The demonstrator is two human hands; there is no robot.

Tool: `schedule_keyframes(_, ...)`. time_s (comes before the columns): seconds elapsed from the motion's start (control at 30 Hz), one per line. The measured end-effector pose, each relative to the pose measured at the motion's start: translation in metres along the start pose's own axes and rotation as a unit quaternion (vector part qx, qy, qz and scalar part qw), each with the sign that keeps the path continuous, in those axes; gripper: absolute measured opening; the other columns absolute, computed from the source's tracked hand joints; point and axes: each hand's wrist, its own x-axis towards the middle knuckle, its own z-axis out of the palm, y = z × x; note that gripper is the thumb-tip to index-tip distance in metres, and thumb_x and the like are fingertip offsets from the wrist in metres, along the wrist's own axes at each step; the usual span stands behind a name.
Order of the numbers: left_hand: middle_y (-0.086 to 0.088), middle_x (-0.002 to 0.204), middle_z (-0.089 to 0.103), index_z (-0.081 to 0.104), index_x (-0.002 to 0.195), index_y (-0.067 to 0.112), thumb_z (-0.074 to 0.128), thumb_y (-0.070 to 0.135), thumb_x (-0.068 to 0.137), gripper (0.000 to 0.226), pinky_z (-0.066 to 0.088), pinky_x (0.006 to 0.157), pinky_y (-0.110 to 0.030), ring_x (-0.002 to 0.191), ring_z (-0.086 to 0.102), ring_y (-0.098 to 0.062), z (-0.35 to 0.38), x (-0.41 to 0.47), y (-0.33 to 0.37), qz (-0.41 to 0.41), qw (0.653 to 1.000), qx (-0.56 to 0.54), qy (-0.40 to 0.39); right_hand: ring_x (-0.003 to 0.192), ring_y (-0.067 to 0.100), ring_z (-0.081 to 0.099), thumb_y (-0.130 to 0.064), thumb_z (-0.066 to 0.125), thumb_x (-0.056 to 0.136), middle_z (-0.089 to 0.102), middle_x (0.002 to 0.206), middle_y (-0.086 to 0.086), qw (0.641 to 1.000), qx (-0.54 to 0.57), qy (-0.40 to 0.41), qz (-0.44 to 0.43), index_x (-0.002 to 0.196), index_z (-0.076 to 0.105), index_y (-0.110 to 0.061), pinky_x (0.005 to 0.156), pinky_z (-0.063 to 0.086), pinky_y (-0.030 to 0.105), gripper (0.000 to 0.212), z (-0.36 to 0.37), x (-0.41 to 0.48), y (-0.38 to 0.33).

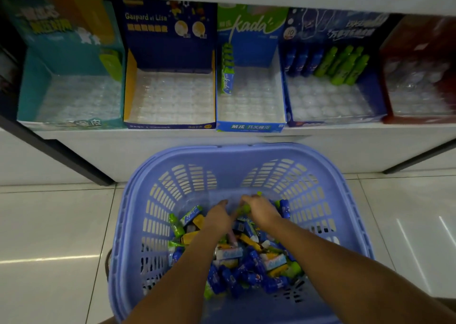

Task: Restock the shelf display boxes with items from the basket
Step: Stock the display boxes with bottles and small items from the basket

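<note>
Two hands are down in the purple basket [172,227] on the floor, digging at the far side of the pile of mixed little packs. The right hand [262,209] looks curled around a green tube-shaped item [244,209], tip poking up past the knuckles; the left hand [218,216] is bent into the pile just beside it, and I honestly can't tell if it's got anything. What matters here: the matching green tubes stand upright at the back of the dark blue display box [380,101], which sits up and to the right of the basket. So I'd guess the right hand is the natural one to lift it over, turning it upright first.
</note>
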Motion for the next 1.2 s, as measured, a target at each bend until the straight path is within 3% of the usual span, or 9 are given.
schedule_keyframes(0.17,-0.019,0.127,0.057,0.05,0.133,0.011,0.041,0.012,0.1,0.034,0.048,0.093,-0.043,0.11,0.057,-0.034,0.01,0.011,0.009,0.015,0.993,0.119,-0.011,0.066,0.018,0.035,-0.006,0.046,0.093,0.043,0.069,0.002,0.991,0.131,-0.001,0.027,0.078,0.049,-0.014,0.064,0.031,0.029,0.017,0.003,-0.009,0.004)
schedule_keyframes(0.27,-0.017,0.114,0.062,0.061,0.115,0.01,0.045,0.012,0.099,0.023,0.049,0.091,-0.045,0.101,0.059,-0.033,0.017,0.009,0.01,0.006,0.989,0.146,-0.002,0.085,0.025,0.055,-0.007,0.048,0.093,0.06,0.093,0.009,0.985,0.133,0.09,0.069,0.091,0.06,-0.013,0.077,0.043,0.031,0.014,-0.003,-0.006,0.015)
schedule_keyframes(0.43,-0.018,0.103,0.068,0.06,0.115,0.008,0.054,0.025,0.096,0.026,0.052,0.081,-0.042,0.091,0.063,-0.032,0.013,0.004,0.004,-0.01,0.998,0.031,0.051,0.099,0.032,0.061,-0.035,0.05,0.096,0.06,0.112,0.018,0.977,0.05,0.095,0.186,0.119,0.051,0.0,0.075,0.049,0.038,0.042,-0.003,0.016,0.017)
schedule_keyframes(0.6,-0.009,0.113,0.065,0.062,0.115,0.011,0.07,0.02,0.085,0.032,0.047,0.07,-0.032,0.09,0.06,-0.024,-0.009,-0.003,-0.009,-0.014,0.994,-0.084,0.072,0.087,0.025,0.065,-0.035,0.06,0.09,0.067,0.097,0.01,0.974,0.036,0.039,0.221,0.097,0.064,-0.008,0.066,0.049,0.032,0.028,-0.004,0.031,0.007)
schedule_keyframes(0.7,-0.006,0.101,0.067,0.067,0.101,0.012,0.074,0.02,0.082,0.022,0.049,0.067,-0.025,0.077,0.059,-0.014,-0.023,-0.012,-0.006,0.0,0.979,-0.201,0.042,0.056,0.008,0.052,-0.034,0.064,0.088,0.055,0.066,0.0,0.974,0.166,-0.013,0.151,0.08,0.062,-0.011,0.049,0.042,0.017,0.024,-0.021,0.022,0.004)
schedule_keyframes(0.77,-0.001,0.085,0.063,0.068,0.094,0.014,0.075,0.025,0.08,0.019,0.044,0.055,-0.016,0.064,0.054,-0.006,-0.035,-0.022,0.003,0.019,0.972,-0.231,0.026,0.047,0.004,0.053,-0.023,0.064,0.089,0.056,0.065,-0.001,0.951,0.291,-0.038,0.094,0.105,0.061,-0.009,0.04,0.04,0.011,0.022,-0.044,-0.001,0.004)
schedule_keyframes(0.9,0.005,0.053,0.045,0.064,0.063,0.017,0.075,0.036,0.078,0.027,0.036,0.053,-0.02,0.051,0.045,-0.01,-0.063,-0.047,0.037,0.084,0.973,-0.214,-0.031,0.051,0.006,0.061,-0.003,0.063,0.087,0.063,0.07,0.006,0.897,0.44,-0.046,-0.021,0.112,0.054,-0.007,0.054,0.052,0.019,0.027,-0.103,-0.058,0.01)
schedule_keyframes(1.03,-0.007,0.062,0.04,0.061,0.08,0.004,0.076,0.037,0.075,0.037,0.039,0.052,-0.019,0.053,0.042,-0.011,-0.092,-0.076,0.077,0.154,0.966,-0.197,-0.06,0.073,0.012,0.066,0.004,0.065,0.082,0.068,0.087,0.006,0.85,0.513,0.014,-0.116,0.102,0.063,-0.01,0.066,0.055,0.022,0.025,-0.151,-0.109,0.02)
schedule_keyframes(1.2,-0.005,0.085,0.074,0.065,0.093,0.0,0.069,0.012,0.082,0.017,0.058,0.076,-0.023,0.08,0.07,-0.013,-0.105,-0.106,0.126,0.201,0.934,-0.273,-0.11,0.083,0.014,0.065,-0.002,0.066,0.077,0.064,0.099,0.004,0.833,0.511,0.078,-0.195,0.107,0.06,-0.01,0.07,0.052,0.022,0.032,-0.195,-0.141,0.028)
